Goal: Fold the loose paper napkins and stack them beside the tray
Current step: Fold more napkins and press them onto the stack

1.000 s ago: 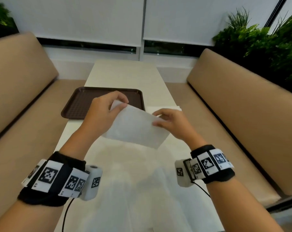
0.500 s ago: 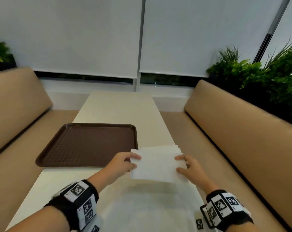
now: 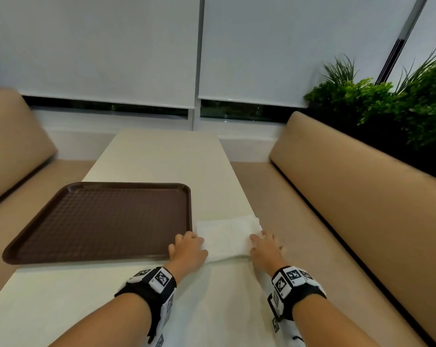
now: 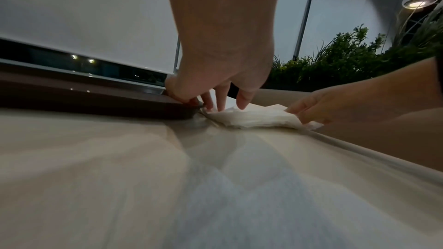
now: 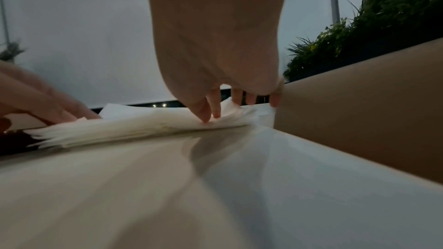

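A stack of folded white napkins (image 3: 225, 237) lies on the table just right of the brown tray (image 3: 99, 221), close to the table's right edge. My left hand (image 3: 190, 240) is at the stack's left end beside the tray corner; in the left wrist view its straight fingers (image 4: 221, 99) point down and touch the top napkin (image 4: 254, 118). My right hand (image 3: 259, 240) is at the stack's right end. In the right wrist view its thumb and forefinger (image 5: 206, 115) pinch the top napkin (image 5: 134, 126), crinkling the paper there.
The cream table (image 3: 162, 159) runs away from me towards the window blinds. Tan padded benches stand on the left (image 3: 9, 136) and right (image 3: 362, 191). Green plants (image 3: 392, 113) rise behind the right bench. The tray holds nothing.
Both hands have carried the folded napkin forward and down from the air onto the stack beside the tray. The head camera has tilted up and moved closer.
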